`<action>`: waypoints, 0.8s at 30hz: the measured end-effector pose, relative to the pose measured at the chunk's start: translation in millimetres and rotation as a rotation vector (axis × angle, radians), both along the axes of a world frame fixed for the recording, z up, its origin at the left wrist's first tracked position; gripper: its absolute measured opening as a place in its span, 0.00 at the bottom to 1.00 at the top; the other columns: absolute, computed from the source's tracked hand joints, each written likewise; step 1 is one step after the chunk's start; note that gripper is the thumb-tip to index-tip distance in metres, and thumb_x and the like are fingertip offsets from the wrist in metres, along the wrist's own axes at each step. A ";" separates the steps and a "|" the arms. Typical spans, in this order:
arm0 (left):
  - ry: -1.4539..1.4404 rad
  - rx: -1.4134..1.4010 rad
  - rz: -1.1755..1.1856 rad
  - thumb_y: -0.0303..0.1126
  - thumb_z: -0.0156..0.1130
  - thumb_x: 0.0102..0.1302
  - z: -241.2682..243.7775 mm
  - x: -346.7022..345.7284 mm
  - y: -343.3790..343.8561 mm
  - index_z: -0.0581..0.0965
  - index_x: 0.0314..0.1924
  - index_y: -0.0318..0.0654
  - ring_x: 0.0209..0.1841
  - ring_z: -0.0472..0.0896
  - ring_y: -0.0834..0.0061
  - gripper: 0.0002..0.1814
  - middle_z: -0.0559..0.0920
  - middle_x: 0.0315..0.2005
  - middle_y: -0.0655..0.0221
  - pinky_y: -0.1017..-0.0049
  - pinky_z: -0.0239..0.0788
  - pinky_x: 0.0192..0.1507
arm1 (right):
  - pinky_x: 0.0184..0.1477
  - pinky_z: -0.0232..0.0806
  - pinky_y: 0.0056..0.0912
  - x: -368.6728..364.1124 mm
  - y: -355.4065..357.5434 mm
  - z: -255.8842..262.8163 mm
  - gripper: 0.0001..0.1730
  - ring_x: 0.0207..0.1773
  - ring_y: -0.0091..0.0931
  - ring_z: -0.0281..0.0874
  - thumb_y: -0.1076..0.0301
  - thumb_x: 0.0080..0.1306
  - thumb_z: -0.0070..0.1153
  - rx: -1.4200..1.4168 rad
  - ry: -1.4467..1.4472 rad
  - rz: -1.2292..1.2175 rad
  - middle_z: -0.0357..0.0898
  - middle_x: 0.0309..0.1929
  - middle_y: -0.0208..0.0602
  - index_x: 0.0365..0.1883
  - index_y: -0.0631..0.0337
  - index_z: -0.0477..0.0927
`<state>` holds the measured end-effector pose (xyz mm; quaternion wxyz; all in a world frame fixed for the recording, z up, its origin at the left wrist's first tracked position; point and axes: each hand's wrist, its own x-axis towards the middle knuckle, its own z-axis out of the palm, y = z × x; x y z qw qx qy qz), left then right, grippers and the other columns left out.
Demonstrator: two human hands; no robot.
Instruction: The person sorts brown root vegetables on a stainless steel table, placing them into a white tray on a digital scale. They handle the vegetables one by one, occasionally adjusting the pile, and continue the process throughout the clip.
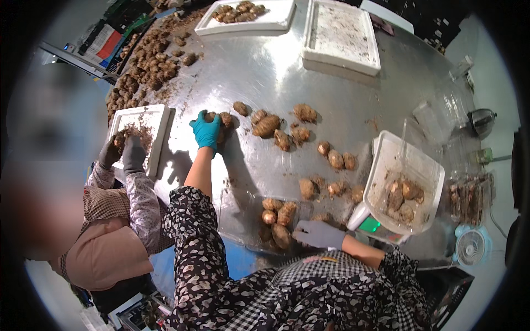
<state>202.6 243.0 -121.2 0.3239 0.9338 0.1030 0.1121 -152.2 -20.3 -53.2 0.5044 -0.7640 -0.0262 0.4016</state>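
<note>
My left hand (207,130), in a teal glove, reaches out over the steel table and grasps brown taro corms (225,120), partly hiding them. In a grey glove, my right hand (321,235) is at the right edge of a clear plastic box (236,215); its fingertips are close to the corms inside, and its grip is unclear. Several taro corms (285,213) lie in that box. Between and beyond my hands, loose corms (267,126) are spread on the metal, with smaller ones (336,159) farther right.
A white basin (381,165) holding corms sits on a scale (368,223) at right. White foam trays (341,37) stand at the back. A large corm heap (153,62) lies far left. Beside me, a co-worker's gloved hands (134,153) handle a corm over another foam tray (159,140).
</note>
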 end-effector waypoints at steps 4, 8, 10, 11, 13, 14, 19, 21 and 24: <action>0.044 -0.161 -0.084 0.45 0.67 0.53 6.3 -30.4 -54.1 0.75 0.54 0.48 0.46 0.76 0.48 0.27 0.65 0.51 0.49 0.61 0.71 0.50 | 0.43 0.68 0.46 -8.3 -5.6 -1.3 0.22 0.40 0.48 0.77 0.50 0.66 0.48 -0.007 -0.096 -0.024 0.78 0.34 0.55 0.41 0.63 0.75; 0.036 -0.145 -0.182 0.48 0.67 0.53 -7.2 -50.3 -96.7 0.74 0.56 0.45 0.48 0.75 0.46 0.31 0.64 0.53 0.46 0.60 0.70 0.52 | 0.43 0.68 0.48 -18.9 -12.5 -14.3 0.19 0.39 0.49 0.77 0.52 0.67 0.46 -0.116 -0.306 -0.017 0.78 0.33 0.56 0.41 0.61 0.74; 0.075 -0.208 -0.238 0.48 0.67 0.53 2.9 -66.9 -124.6 0.74 0.57 0.45 0.49 0.75 0.46 0.32 0.64 0.54 0.46 0.60 0.69 0.52 | 0.44 0.68 0.50 -20.8 -18.2 -11.7 0.19 0.39 0.49 0.77 0.53 0.66 0.46 -0.163 -0.391 -0.067 0.78 0.33 0.55 0.41 0.61 0.74; 0.079 -0.221 -0.266 0.48 0.67 0.54 1.9 -72.9 -133.6 0.74 0.57 0.45 0.50 0.75 0.46 0.32 0.64 0.54 0.46 0.60 0.69 0.52 | 0.44 0.68 0.50 -22.7 -19.6 -11.6 0.19 0.39 0.49 0.77 0.54 0.66 0.46 -0.186 -0.398 -0.075 0.78 0.33 0.55 0.42 0.61 0.74; 0.058 -0.239 -0.325 0.47 0.66 0.55 -1.3 -90.1 -149.3 0.73 0.58 0.45 0.50 0.75 0.46 0.32 0.64 0.54 0.48 0.59 0.70 0.52 | 0.45 0.68 0.50 -24.4 -21.9 -13.0 0.18 0.39 0.48 0.77 0.54 0.66 0.46 -0.232 -0.415 -0.093 0.79 0.33 0.55 0.42 0.61 0.74; 0.093 -0.235 -0.333 0.48 0.66 0.55 -1.9 -99.2 -157.2 0.72 0.59 0.46 0.51 0.75 0.46 0.33 0.63 0.55 0.48 0.59 0.70 0.52 | 0.45 0.68 0.49 -24.5 -22.8 -9.8 0.18 0.40 0.48 0.77 0.54 0.65 0.46 -0.246 -0.414 -0.099 0.79 0.34 0.55 0.42 0.61 0.74; 0.150 -0.280 -0.454 0.44 0.65 0.59 20.6 -160.0 -196.7 0.69 0.61 0.45 0.50 0.74 0.49 0.31 0.62 0.53 0.48 0.63 0.69 0.54 | 0.46 0.68 0.47 -32.3 -26.2 -10.2 0.18 0.41 0.46 0.78 0.54 0.65 0.46 -0.304 -0.498 -0.187 0.79 0.36 0.52 0.42 0.61 0.74; 0.159 -0.296 -0.514 0.43 0.65 0.59 12.2 -177.8 -207.5 0.68 0.62 0.46 0.53 0.71 0.46 0.31 0.62 0.54 0.45 0.62 0.67 0.56 | 0.45 0.68 0.47 -33.5 -29.2 -11.0 0.19 0.41 0.46 0.78 0.54 0.65 0.46 -0.361 -0.500 -0.176 0.79 0.36 0.51 0.42 0.61 0.74; 0.248 -0.315 -0.608 0.44 0.65 0.60 14.2 -202.9 -211.4 0.68 0.62 0.46 0.53 0.71 0.44 0.32 0.65 0.52 0.43 0.60 0.66 0.56 | 0.44 0.68 0.48 -35.9 -35.5 -13.0 0.19 0.40 0.45 0.78 0.53 0.65 0.46 -0.402 -0.543 -0.160 0.79 0.36 0.50 0.43 0.60 0.74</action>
